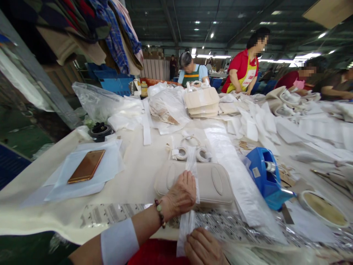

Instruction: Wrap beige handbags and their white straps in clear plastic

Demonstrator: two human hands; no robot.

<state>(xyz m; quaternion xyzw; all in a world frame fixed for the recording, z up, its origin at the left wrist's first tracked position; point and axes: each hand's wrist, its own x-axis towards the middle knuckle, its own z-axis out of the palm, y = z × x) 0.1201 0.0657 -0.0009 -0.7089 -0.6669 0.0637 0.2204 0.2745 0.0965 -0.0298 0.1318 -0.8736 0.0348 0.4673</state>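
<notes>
A beige handbag (206, 180) lies flat on the covered table in front of me, two oval patches on its upper side. Its handle rings (180, 151), partly wrapped in white, lie just beyond its far edge. A strip of translucent plastic film (191, 158) runs across the bag's middle and down over the near table edge. My left hand (180, 195), with a beaded bracelet on the wrist, presses the strip against the bag, fingers together. Closer to me, my right hand (204, 246) is closed on the strip's lower end. Its fingertips are partly hidden.
On the left a phone (86, 167) rests on pale sheets near a black tape roll (100, 130). To the right lie a plastic sleeve (234, 165), a blue tape dispenser (264, 178) and a round tape roll (324, 208). Stacked bags (202, 101) stand behind; several co-workers are beyond.
</notes>
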